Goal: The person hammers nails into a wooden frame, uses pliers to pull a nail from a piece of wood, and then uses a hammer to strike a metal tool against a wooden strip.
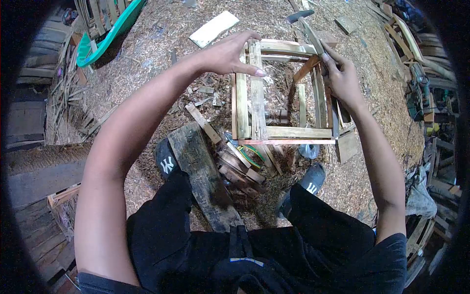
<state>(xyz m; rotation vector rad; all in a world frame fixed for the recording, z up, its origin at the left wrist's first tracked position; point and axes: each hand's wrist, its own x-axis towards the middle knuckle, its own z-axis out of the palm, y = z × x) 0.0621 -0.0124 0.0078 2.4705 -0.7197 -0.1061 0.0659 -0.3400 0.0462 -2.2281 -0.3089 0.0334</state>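
A small box-like wooden frame [257, 98] of pale slats stands in front of me, above scraps of wood. My left hand [230, 55] grips its far left corner, thumb over the slat and fingers round the far side. Alongside the frame's far right corner, my right hand [341, 74] is closed round the wooden handle of a hammer [311, 36]. The hammer's dark head points away from me, past the frame. Part of the right hand's grip is hidden behind the fingers.
A worn plank [203, 171] slopes between my legs, beside a pile of offcuts [240, 171]. Wood shavings cover the ground. A white board [214, 28] and a green curved piece [110, 36] lie farther off. At right, a power tool [417, 90] sits among stacked timber.
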